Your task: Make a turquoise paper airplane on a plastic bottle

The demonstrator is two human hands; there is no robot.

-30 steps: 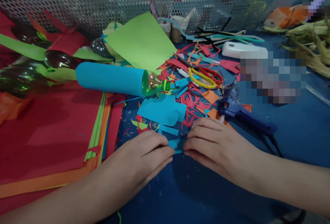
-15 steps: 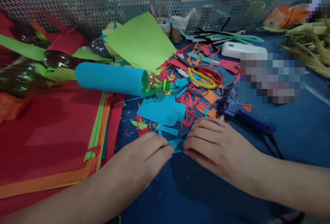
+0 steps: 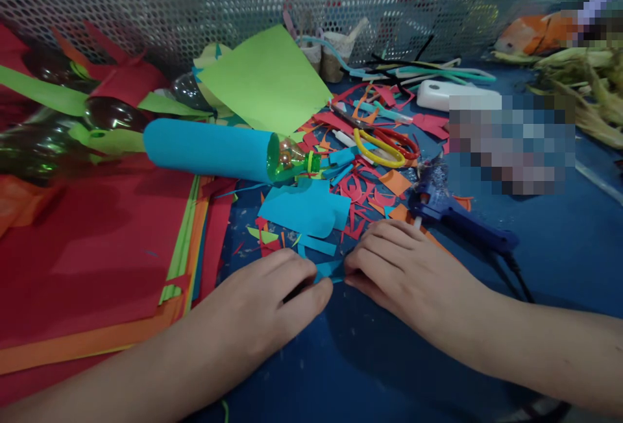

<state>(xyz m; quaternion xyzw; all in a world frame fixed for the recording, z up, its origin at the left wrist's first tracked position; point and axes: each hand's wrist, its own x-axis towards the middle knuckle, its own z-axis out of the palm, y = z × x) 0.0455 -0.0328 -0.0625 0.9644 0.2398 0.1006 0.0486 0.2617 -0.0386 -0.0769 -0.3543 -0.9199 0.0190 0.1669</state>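
Observation:
A narrow blue paper strip (image 3: pixel 331 270) stretches between my hands, low over the dark blue table (image 3: pixel 311 371). My left hand (image 3: pixel 272 300) pinches its left end between thumb and fingers. At the other end, my right hand (image 3: pixel 403 274) has its fingers closed on the strip; the fingertips are partly hidden. Just beyond lie cut blue paper pieces (image 3: pixel 302 209). Behind them a green plastic bottle (image 3: pixel 294 154), wrapped in blue paper (image 3: pixel 209 148), rests on its side. A blue glue gun (image 3: pixel 462 218) lies beyond my right hand, its cord running toward the right forearm.
Scissors (image 3: pixel 382 150) with yellow and red handles lie among paper scraps (image 3: pixel 360 193). Stacked coloured sheets (image 3: pixel 97 248) cover the left side. A green sheet (image 3: pixel 267 82) leans near the perforated metal screen (image 3: pixel 233 1). Dry husks (image 3: pixel 579 85) and a white object (image 3: pixel 457 95) sit at right.
My left thumb has shifted slightly right and opened a small gap below the index finger. Both hands still hold the blue strip; the view has moved a little.

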